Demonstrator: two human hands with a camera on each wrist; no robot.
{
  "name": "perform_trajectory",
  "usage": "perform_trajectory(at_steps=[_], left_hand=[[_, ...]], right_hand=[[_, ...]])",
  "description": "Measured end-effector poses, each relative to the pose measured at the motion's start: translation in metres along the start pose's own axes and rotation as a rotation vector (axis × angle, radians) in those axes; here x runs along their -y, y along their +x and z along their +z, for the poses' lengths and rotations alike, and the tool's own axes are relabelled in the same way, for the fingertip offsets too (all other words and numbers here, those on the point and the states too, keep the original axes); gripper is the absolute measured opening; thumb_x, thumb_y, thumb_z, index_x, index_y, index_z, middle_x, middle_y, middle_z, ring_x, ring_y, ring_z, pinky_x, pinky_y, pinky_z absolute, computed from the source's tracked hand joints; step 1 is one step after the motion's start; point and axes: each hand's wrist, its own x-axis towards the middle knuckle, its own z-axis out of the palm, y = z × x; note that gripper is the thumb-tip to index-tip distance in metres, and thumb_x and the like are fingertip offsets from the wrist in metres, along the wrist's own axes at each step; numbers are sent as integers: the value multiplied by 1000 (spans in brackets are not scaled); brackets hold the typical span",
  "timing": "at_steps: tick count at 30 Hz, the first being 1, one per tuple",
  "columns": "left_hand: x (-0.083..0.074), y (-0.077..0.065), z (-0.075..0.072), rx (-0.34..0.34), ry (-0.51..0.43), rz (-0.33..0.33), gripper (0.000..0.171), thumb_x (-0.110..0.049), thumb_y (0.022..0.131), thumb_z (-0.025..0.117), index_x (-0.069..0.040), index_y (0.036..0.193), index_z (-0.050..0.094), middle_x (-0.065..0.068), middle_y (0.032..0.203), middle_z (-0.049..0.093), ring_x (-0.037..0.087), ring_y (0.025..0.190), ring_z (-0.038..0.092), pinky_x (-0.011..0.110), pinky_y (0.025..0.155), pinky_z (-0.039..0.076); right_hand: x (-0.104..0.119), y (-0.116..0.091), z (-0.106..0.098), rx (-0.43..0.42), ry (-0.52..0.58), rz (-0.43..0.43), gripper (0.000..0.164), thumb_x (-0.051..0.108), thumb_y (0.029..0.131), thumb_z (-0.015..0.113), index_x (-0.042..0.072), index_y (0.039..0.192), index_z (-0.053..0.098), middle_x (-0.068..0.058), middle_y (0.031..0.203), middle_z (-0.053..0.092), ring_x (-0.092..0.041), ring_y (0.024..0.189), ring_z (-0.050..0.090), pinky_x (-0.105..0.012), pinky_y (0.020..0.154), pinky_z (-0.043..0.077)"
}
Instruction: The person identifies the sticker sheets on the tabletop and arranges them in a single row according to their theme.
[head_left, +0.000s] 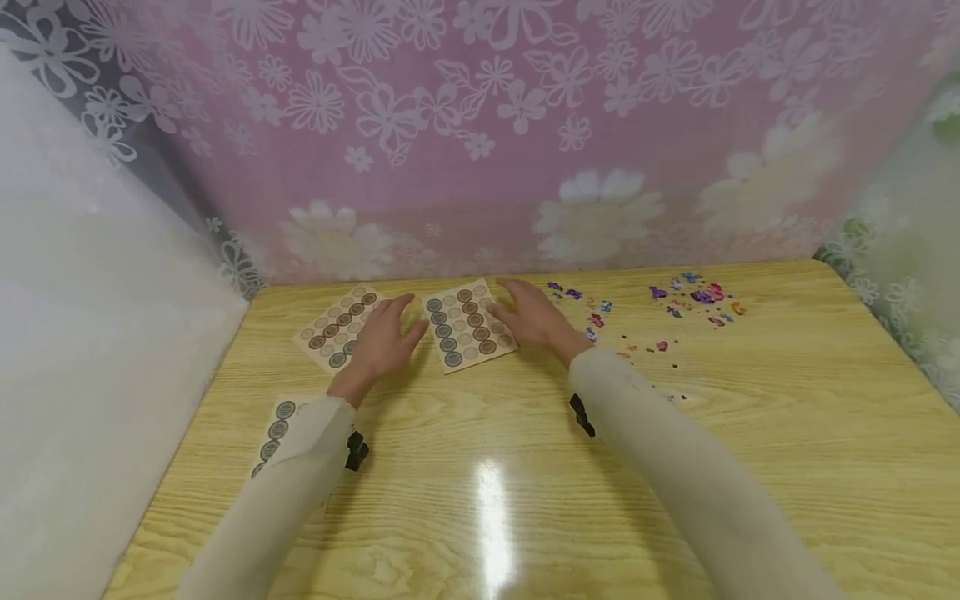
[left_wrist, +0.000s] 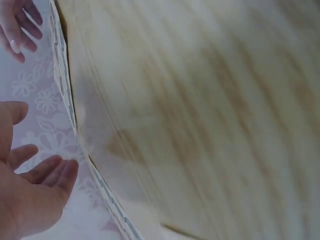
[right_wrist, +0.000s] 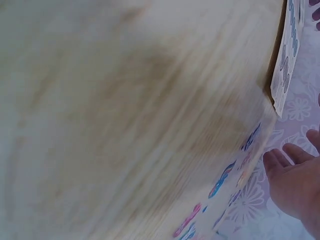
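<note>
A cream card with rows of dark and pale printed circles lies at the back of the table, between both hands. My right hand is at its right edge, fingers extended; whether it touches the card cannot be told. Over the right part of a second, slanted circle card is my left hand, its thumb pointing towards the middle card. In the left wrist view the left hand has relaxed, slightly bent fingers with nothing between them. The right hand looks similarly relaxed in the right wrist view.
A third circle card lies at the front left, partly under the left sleeve. Small shiny colourful pieces are scattered across the back right of the wooden table. A pink flowered curtain hangs behind the back edge.
</note>
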Motion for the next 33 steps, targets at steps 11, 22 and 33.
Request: perform_trajectory(at_steps=[11, 22, 33], left_hand=[[-1, 19, 14, -12, -149, -79, 58, -25, 96, 59, 1, 143, 38, 21, 129, 48, 34, 115, 51, 46, 93, 43], [-3, 35, 19, -24, -86, -149, 55, -22, 95, 58, 7, 139, 42, 21, 121, 50, 32, 108, 49, 45, 93, 41], [-2, 45, 22, -47, 3, -191, 22, -19, 93, 62, 1, 90, 57, 16, 96, 47, 26, 79, 40, 36, 65, 31]], right_hand=[[-3, 19, 7, -41, 116, 25, 63, 38, 98, 53, 10, 149, 32, -11, 151, 32, -29, 138, 28, -46, 110, 25], [-1, 39, 14, -66, 46, 45, 60, 31, 97, 58, 8, 147, 36, -12, 147, 37, -31, 135, 32, -44, 109, 27], [-1, 49, 18, -34, -46, 82, 58, 35, 96, 57, 11, 146, 40, -12, 149, 33, -33, 137, 27, -46, 110, 24]])
